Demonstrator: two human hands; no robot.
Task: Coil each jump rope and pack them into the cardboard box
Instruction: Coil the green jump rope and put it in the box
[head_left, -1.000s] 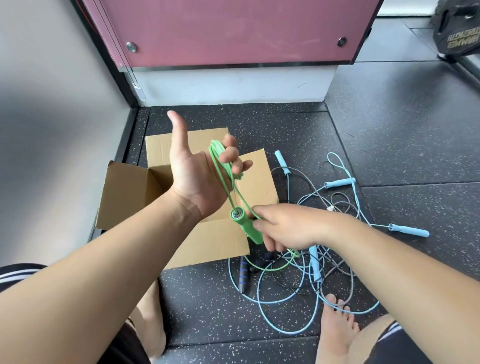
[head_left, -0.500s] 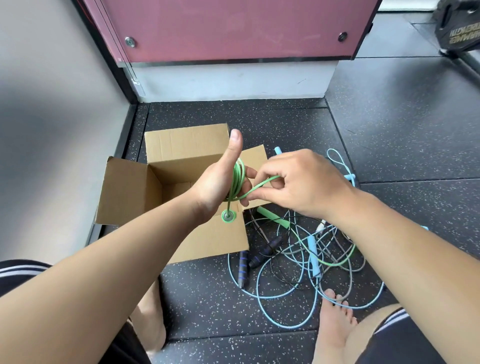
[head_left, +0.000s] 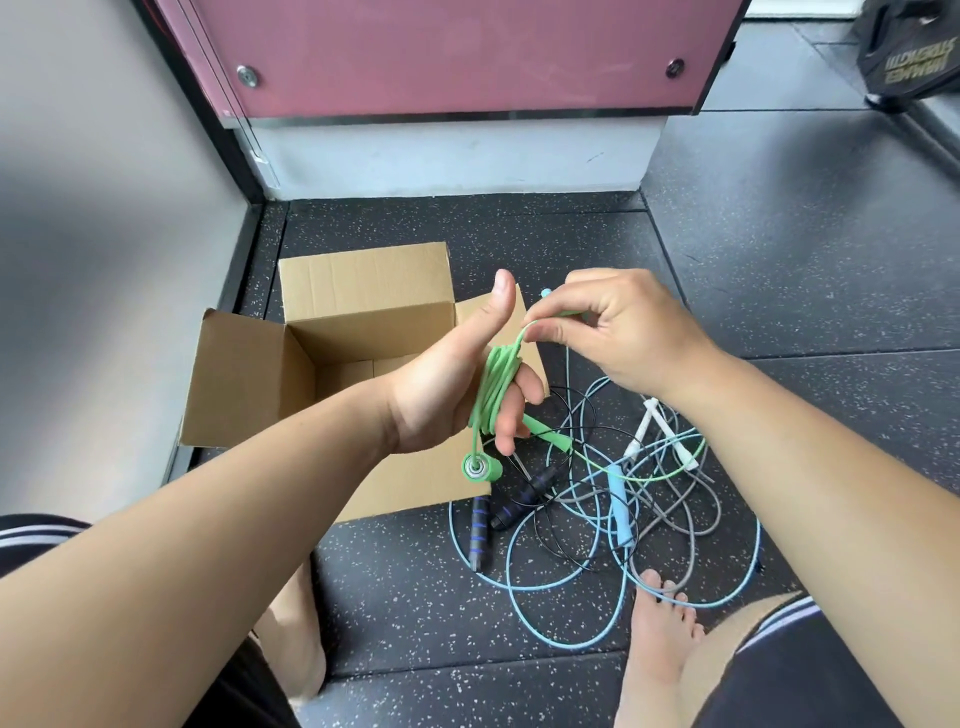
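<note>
Little is done: the green jump rope is partly wound round the left hand, above the open cardboard box, whose visible inside shows no rope, and the other ropes lie tangled on the floor. The left grip curls through the loops, thumb up, and the right hand has its grip pinched on the free cord. The coil's long axis runs steeply down the view, one green handle dangling end-on to the camera, the other handle on the floor pointing away from the box.

Green rope part-coiled mid-frame, one handle dangling below. Cardboard box open, centre-left. Loose ropes (blue, black, grey) tangled, lower centre-right.
</note>
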